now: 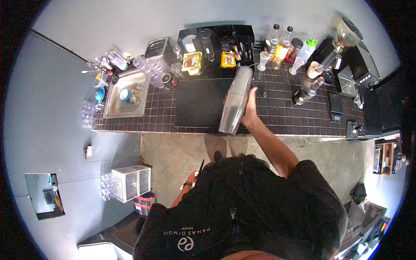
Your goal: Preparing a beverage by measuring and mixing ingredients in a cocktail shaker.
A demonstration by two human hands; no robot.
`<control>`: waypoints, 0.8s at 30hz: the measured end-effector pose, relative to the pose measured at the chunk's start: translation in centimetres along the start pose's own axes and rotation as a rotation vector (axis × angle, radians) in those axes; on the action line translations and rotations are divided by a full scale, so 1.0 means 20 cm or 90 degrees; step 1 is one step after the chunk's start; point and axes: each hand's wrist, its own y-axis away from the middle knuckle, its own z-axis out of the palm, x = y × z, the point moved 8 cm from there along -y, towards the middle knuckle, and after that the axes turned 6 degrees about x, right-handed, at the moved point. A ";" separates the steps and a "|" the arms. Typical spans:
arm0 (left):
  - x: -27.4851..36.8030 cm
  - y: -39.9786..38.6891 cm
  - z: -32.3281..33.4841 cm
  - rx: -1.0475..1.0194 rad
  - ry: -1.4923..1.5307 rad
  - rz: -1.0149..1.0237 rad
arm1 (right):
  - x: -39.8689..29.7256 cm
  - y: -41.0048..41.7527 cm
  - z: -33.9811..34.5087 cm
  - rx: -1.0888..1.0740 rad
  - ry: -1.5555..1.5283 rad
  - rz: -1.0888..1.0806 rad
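My right hand (250, 109) grips a metal cocktail shaker (236, 100), two steel cups joined end to end, tilted over the black bar mat (198, 102). The shaker is slightly blurred. My left hand (192, 177) hangs low beside my black shirt, wearing a bracelet at the wrist. A small white thing and a dark pointed thing show by its fingers; whether they are held is unclear. To the right of the mat, a glass bottle with a dark lower part (305, 93) stands on the tiled counter (279, 120).
A steel sink (143, 97) with cups lies left, beside stacked clear cups (152, 73). Yellow packets (191, 62) stand behind the mat. Several bottles (282, 47), measuring cups (296, 65), a digital scale (335, 107) and a coffee grinder (346, 35) occupy the right side.
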 end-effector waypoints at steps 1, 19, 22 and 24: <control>-0.01 -0.03 0.00 -0.002 0.067 0.017 | -0.07 0.00 0.13 -0.026 -0.116 -0.007; 0.28 -0.21 -0.47 0.006 0.125 -0.036 | -0.33 0.09 0.28 -0.043 -0.007 -0.260; 0.04 -0.25 -0.38 0.019 0.134 -0.042 | -0.01 0.07 0.04 -0.027 0.031 0.015; -0.14 -0.30 -0.25 0.005 0.231 -0.061 | 0.14 0.04 -0.13 0.027 0.085 0.098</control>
